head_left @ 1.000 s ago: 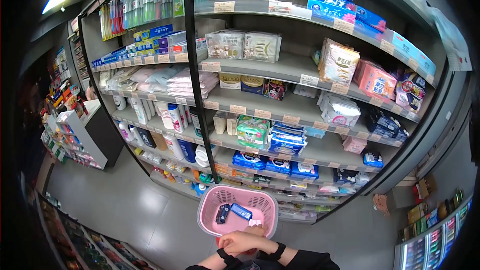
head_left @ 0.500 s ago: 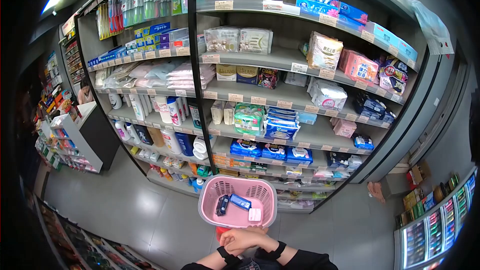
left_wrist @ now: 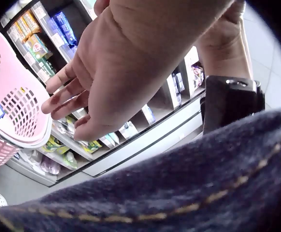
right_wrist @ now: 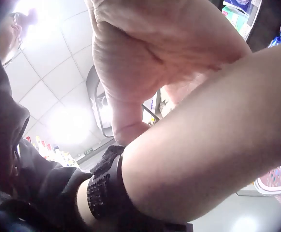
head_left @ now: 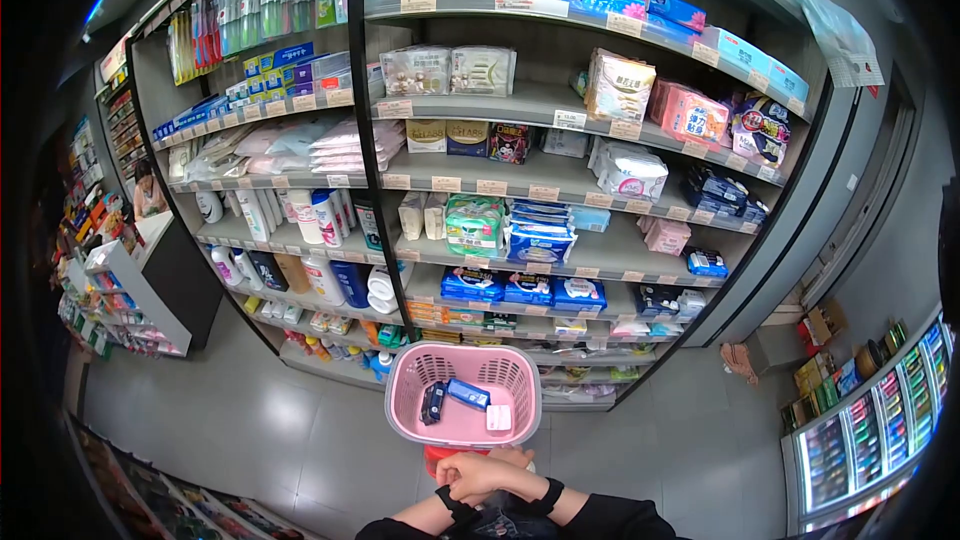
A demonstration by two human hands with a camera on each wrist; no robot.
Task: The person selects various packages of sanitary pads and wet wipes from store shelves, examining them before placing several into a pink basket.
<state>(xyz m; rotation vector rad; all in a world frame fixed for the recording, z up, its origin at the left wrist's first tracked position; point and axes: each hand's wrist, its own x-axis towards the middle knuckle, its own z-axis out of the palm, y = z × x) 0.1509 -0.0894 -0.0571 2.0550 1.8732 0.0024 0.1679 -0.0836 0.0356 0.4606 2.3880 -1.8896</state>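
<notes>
My right hand (head_left: 472, 475) lies across my left wrist and grips it, its fingers curled over the near side. Beyond it, my left hand (head_left: 515, 456) stretches out with relaxed, spread fingers and nothing in them; the left wrist view shows this left hand (left_wrist: 126, 72) side-on. Just ahead of both hands stands a pink basket (head_left: 465, 360) with a grey rim. Inside are a dark package (head_left: 432, 403), a blue package (head_left: 468, 394) and a small white package (head_left: 498, 418). In the right wrist view my right hand (right_wrist: 145, 53) bends over the left forearm (right_wrist: 208, 130).
A tall shelf unit (head_left: 420, 290) with several tiers of packaged goods rises behind the basket. Something red (head_left: 435, 458) shows beneath the basket. At the left is a counter (head_left: 180, 290) with a person behind it. A lit display case (head_left: 870, 420) stands at the right.
The left hand overlapped the basket's near side and partly hid the white package; now it is nearer to me, past the rim. The shelves have shifted leftward in view. The grip stays.
</notes>
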